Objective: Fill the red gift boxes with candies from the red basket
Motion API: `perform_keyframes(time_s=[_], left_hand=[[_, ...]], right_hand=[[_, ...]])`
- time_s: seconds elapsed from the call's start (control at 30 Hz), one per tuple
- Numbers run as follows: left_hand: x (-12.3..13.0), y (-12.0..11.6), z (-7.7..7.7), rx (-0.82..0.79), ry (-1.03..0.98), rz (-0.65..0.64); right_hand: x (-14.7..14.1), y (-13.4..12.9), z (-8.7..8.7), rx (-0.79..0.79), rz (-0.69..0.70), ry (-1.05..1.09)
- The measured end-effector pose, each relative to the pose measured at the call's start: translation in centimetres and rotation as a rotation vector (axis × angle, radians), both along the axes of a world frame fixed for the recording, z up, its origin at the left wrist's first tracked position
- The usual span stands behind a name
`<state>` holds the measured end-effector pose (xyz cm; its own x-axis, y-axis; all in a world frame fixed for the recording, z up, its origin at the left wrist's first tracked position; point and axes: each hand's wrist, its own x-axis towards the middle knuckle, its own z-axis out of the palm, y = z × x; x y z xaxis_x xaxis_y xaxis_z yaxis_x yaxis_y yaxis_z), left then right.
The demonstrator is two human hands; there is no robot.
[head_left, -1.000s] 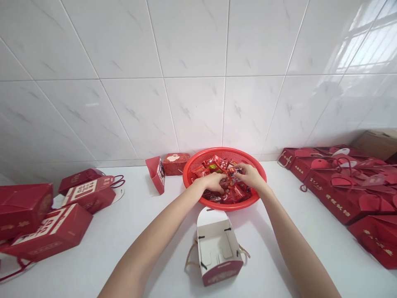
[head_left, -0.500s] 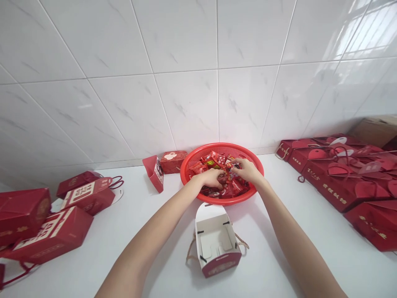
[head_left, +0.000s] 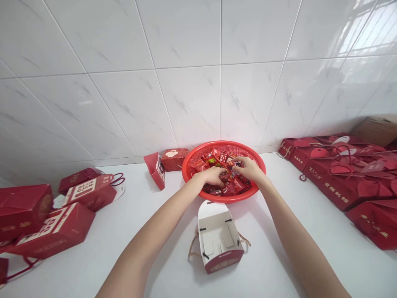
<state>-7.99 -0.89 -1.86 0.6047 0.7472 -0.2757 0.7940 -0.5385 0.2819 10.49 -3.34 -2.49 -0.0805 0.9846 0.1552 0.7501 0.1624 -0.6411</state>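
Note:
A red plastic basket (head_left: 259, 182) stands by the wall, with many small wrapped candies (head_left: 214, 159) in it, mostly in red wrappers. Both my hands reach into it. At the centre, the fingers and thumb of my left hand (head_left: 213, 176) curl around candy, its fingertips partly hidden among the wrappers. To its right, my right hand (head_left: 249, 169) pinches a small wrapped candy between thumb and fingers. Between my forearms sits an open box (head_left: 225, 263), white inside and dark red outside, with rope handles at its sides. Nothing is visible inside this box.
Several red gift boxes (head_left: 62, 231) with cords lie at the left. Rows of dark red boxes (head_left: 328, 182) stand along the right. Behind the basket's left side are a small red box (head_left: 174, 160) and a red wedge-shaped carton (head_left: 155, 170). A tiled wall (head_left: 192, 103) bounds the white table.
The view has shifted slightly. My hands stay in the basket, their fingers moving only a little among the candies. The boxes have not moved on the table.

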Motion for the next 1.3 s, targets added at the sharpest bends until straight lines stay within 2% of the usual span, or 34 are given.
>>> perform_keyframes(time_s=[0.37,0.67,0.77,0.93,1.13,1.3], left_hand=[[-0.2,0.3,-0.5,0.009,-0.020,0.015],[-0.2,-0.2,0.0,0.028,-0.045,0.018],[-0.2,-0.2,0.1,0.043,-0.122,0.059],[-0.3,-0.1,0.2,0.104,-0.332,0.118],[-0.5,-0.3,0.5,0.186,-0.533,0.186],[-0.6,-0.6,0.7,0.284,-0.614,0.321]], right_hand=[[0.0,0.1,-0.1,0.031,0.001,0.028],[0.1,0.1,0.0,0.105,-0.017,0.104],[0.0,-0.2,0.3,0.121,-0.061,0.101],[-0.3,-0.5,0.6,0.052,-0.099,0.142],[-0.2,-0.6,0.5,0.108,-0.113,0.149],[-0.2,0.1,0.1,0.195,-0.125,0.116]])
